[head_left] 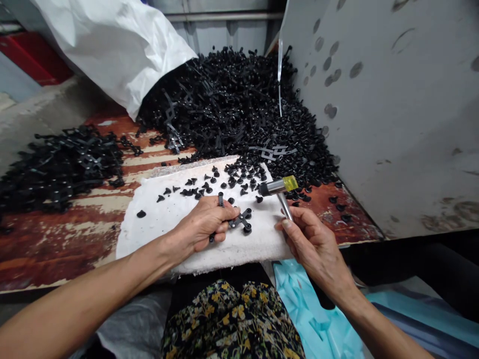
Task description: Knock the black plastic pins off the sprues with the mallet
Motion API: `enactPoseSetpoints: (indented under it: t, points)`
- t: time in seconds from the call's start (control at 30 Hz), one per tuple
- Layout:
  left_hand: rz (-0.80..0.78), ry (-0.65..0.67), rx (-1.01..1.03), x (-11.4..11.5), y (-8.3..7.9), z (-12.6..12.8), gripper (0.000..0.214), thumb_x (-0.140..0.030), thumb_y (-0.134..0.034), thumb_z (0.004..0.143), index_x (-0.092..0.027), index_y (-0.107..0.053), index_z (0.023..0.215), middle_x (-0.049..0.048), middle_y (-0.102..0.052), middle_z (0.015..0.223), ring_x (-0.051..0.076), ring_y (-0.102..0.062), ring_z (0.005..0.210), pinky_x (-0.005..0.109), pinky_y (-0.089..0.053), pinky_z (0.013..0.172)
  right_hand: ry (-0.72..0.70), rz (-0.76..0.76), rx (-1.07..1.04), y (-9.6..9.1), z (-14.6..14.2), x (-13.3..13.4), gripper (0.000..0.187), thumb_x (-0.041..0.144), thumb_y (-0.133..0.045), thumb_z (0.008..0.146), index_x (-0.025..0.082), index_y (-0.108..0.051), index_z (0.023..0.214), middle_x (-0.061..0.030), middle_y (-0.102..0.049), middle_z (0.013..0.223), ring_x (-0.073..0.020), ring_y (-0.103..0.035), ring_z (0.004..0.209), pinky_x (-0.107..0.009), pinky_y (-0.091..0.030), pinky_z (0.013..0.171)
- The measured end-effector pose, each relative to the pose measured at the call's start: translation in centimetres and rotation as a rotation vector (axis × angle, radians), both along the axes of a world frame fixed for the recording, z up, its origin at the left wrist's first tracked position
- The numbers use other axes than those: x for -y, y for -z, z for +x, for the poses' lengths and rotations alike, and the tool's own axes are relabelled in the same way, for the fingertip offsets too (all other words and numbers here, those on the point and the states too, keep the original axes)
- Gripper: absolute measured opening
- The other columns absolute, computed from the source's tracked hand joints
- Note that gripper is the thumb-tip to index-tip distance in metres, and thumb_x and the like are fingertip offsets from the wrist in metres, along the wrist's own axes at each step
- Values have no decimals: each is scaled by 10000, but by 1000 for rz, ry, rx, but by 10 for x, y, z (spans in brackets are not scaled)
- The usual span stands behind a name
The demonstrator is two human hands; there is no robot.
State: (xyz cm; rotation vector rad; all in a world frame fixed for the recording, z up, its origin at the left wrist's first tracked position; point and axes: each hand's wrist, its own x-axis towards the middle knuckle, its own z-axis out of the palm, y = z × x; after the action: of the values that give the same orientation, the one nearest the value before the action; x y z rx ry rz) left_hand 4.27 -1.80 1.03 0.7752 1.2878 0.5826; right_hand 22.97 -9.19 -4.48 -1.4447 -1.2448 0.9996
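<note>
My left hand (204, 222) rests on a white cloth pad (160, 224), fingers closed on a black plastic sprue piece (241, 220) with round parts at its arm ends. My right hand (309, 239) grips the metal handle of a small hammer (279, 187) with a yellow and a black face, its head raised just above the pad to the right of the sprue. Several small loose black parts (239, 178) lie scattered on the far part of the pad.
A big heap of black plastic parts (232, 104) spills from a white sack (112, 45) behind the pad. Another pile of black sprues (63, 162) lies at the left on the worn red board (67, 239). A grey panel (392, 109) stands at the right.
</note>
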Motion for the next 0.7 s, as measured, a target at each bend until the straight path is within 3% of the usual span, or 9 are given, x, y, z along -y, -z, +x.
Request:
enactPoseSetpoints:
  t: [0.23,0.4,0.57,0.7]
  points:
    - [7,9,-22,0,0,0,284,3,-570,829,-152,-481,609,-99,-362,413,8,-266,307,121,-218,275,6,32,38,1,0,-1,202,374,-539,900,201,-589,991,11,-554,742,-119,-423,557,-247,-323,474]
    - [56,32,-67,1,-1,4,257,-56,-570,861,-173,-463,659,-110,-346,414,12,-253,316,128,-217,295,6,58,88,2,0,-1,191,361,-528,909,199,-591,989,-10,-583,785,-160,-524,699,-279,-431,614]
    - [135,76,-204,3,-2,4,236,-89,-569,856,-199,-444,690,-114,-332,408,26,-274,301,156,-205,313,-17,124,198,0,2,-1,180,330,-510,922,196,-619,974,-68,-668,955,-193,-603,839,-332,-491,764]
    - [197,133,-295,1,5,-2,203,-158,-609,818,-212,-463,688,-92,-373,405,56,-341,286,185,-190,320,-53,146,286,-1,2,1,286,313,-489,938,185,-608,1164,-116,-703,1106,-234,-664,958,-397,-528,862]
